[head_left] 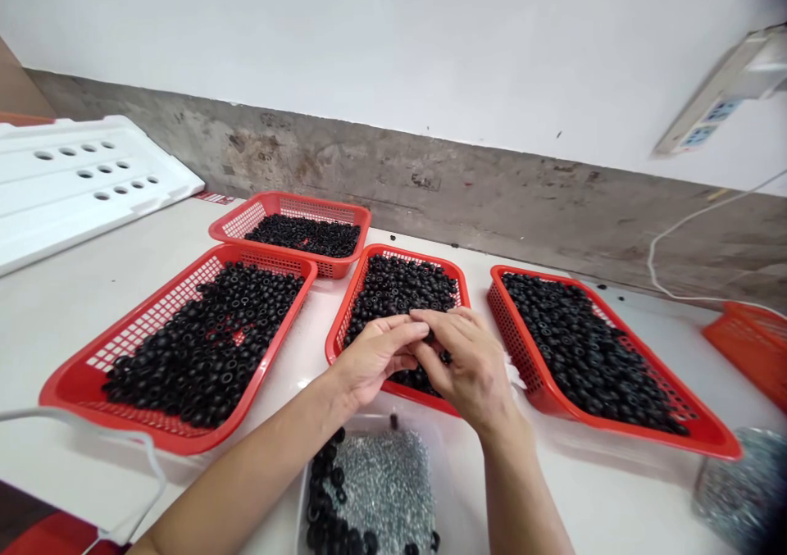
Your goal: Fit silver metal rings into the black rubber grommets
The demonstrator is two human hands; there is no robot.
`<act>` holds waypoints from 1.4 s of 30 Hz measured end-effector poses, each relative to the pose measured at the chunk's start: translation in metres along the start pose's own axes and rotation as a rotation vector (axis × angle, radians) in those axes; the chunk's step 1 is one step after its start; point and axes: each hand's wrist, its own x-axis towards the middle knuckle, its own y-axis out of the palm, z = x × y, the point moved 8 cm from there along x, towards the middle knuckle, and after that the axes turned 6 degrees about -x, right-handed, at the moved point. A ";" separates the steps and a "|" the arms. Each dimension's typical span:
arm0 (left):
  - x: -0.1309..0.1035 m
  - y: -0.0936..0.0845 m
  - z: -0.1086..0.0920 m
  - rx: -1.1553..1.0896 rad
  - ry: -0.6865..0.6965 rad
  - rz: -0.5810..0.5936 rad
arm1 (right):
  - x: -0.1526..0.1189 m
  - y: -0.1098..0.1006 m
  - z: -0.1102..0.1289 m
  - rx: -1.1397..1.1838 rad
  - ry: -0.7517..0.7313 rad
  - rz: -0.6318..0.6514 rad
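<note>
I noted a clear box [302,512] nearest, holding silvery bits [390,481] and black rings [320,502]. Beyond it, the left hand [378,361] and right hand [470,365] jointly pinched a small black piece [429,337] over the middle red basket [334,338].

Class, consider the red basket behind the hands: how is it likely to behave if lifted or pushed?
The basket is probably fairly stiff, as it looks like moulded plastic with an even outline. It may feel heavy for its size, since black rings fill much of it. Pushed, it seems unlikely to tip, being broad and low.
</note>
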 end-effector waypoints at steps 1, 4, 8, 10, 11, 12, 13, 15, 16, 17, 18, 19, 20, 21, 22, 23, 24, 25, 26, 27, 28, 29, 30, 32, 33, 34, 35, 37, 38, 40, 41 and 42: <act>0.001 -0.003 0.003 -0.032 -0.012 -0.022 | 0.000 0.003 -0.002 0.021 0.032 0.029; 0.003 -0.007 0.006 -0.089 -0.027 -0.045 | -0.001 0.005 -0.005 0.099 0.099 0.098; 0.000 -0.011 -0.005 -0.110 -0.001 -0.103 | -0.003 -0.019 -0.012 0.160 0.222 0.045; -0.001 -0.012 -0.013 -0.110 0.011 -0.130 | -0.005 -0.033 -0.013 0.131 0.278 0.016; -0.002 -0.012 -0.017 -0.114 0.021 -0.136 | -0.006 -0.034 -0.010 0.131 0.275 0.048; -0.003 -0.012 -0.020 -0.121 0.030 -0.137 | -0.007 -0.031 -0.004 0.148 0.253 0.118; -0.003 -0.011 -0.023 -0.131 0.037 -0.133 | -0.011 -0.023 0.005 0.174 0.217 0.221; -0.005 -0.008 -0.025 -0.152 0.043 -0.116 | -0.024 0.003 0.026 0.186 0.138 0.474; -0.006 -0.006 -0.026 -0.162 0.042 -0.107 | -0.034 0.017 0.036 0.146 0.112 0.588; -0.006 -0.004 -0.026 -0.168 0.039 -0.098 | -0.044 0.032 0.044 0.055 0.102 0.687; -0.007 -0.002 -0.026 -0.171 0.035 -0.091 | -0.054 0.045 0.050 -0.059 0.102 0.768; -0.008 0.000 -0.026 -0.171 0.032 -0.084 | -0.062 0.057 0.054 -0.165 0.126 0.827; -0.009 0.001 -0.027 -0.170 0.032 -0.076 | -0.071 0.068 0.057 -0.258 0.174 0.882; -0.011 0.003 -0.028 -0.168 0.035 -0.066 | -0.079 0.076 0.057 -0.342 0.241 0.917; -0.012 0.005 -0.029 -0.167 0.039 -0.053 | -0.085 0.083 0.059 -0.395 0.302 0.938; -0.013 0.007 -0.030 -0.167 0.043 -0.039 | -0.091 0.088 0.060 -0.420 0.360 0.948; -0.014 0.009 -0.030 -0.170 0.045 -0.024 | -0.095 0.092 0.061 -0.434 0.418 0.945; -0.016 0.011 -0.031 -0.178 0.044 -0.008 | -0.099 0.095 0.061 -0.437 0.472 0.943; -0.017 0.013 -0.031 -0.190 0.039 0.007 | -0.102 0.097 0.061 -0.428 0.515 0.943; -0.018 0.014 -0.031 -0.206 0.034 0.020 | -0.105 0.099 0.061 -0.417 0.545 0.945; -0.018 0.015 -0.031 -0.226 0.031 0.032 | -0.106 0.101 0.061 -0.407 0.561 0.948; -0.019 0.016 -0.031 -0.247 0.027 0.042 | -0.106 0.101 0.062 -0.400 0.568 0.950; -0.020 0.017 -0.031 -0.266 0.021 0.051 | -0.106 0.101 0.062 -0.401 0.569 0.949; -0.021 0.017 -0.032 -0.291 -0.002 0.068 | -0.103 0.100 0.064 -0.414 0.572 0.938; -0.021 0.017 -0.034 -0.303 -0.013 0.077 | -0.102 0.098 0.064 -0.417 0.574 0.930; -0.022 0.017 -0.035 -0.316 -0.020 0.083 | -0.102 0.096 0.065 -0.423 0.572 0.926; -0.023 0.016 -0.038 -0.329 -0.022 0.086 | -0.102 0.094 0.065 -0.414 0.575 0.915; -0.024 0.016 -0.043 -0.342 -0.020 0.090 | -0.102 0.086 0.065 -0.302 0.617 0.835; -0.026 0.016 -0.045 -0.340 -0.018 0.093 | -0.103 0.079 0.064 -0.192 0.660 0.762; -0.029 0.020 -0.046 -0.312 -0.016 0.113 | -0.106 0.059 0.059 0.091 0.784 0.553; -0.032 0.024 -0.046 -0.293 -0.014 0.133 | -0.108 0.047 0.056 0.201 0.850 0.439; -0.034 0.027 -0.045 -0.272 -0.010 0.155 | -0.110 0.032 0.052 0.263 0.906 0.328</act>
